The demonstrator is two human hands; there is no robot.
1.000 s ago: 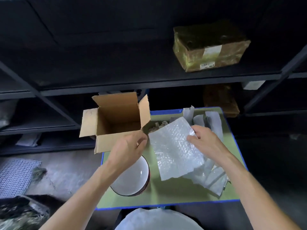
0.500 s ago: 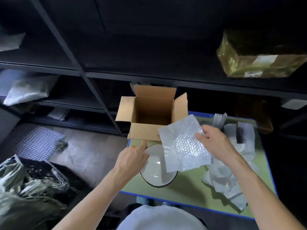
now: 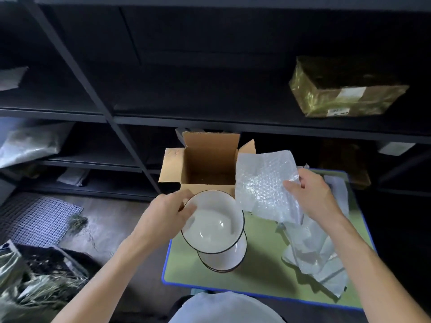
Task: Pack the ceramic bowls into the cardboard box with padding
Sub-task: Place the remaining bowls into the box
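Ceramic, white with a thin dark rim: the top bowl (image 3: pixel 213 221) is in my left hand (image 3: pixel 163 217), fingers and thumb curled round its left edge, held tilted just above the rest of the stack (image 3: pixel 224 259) on the green table (image 3: pixel 256 276). My right hand (image 3: pixel 312 199) pinches the edge of a bubble wrap sheet (image 3: pixel 263 183), held up just beside the open cardboard box (image 3: pixel 207 166) at the table's far corner. I judge this the wrapping step, so next the sheet must go around this bowl before it goes into the box.
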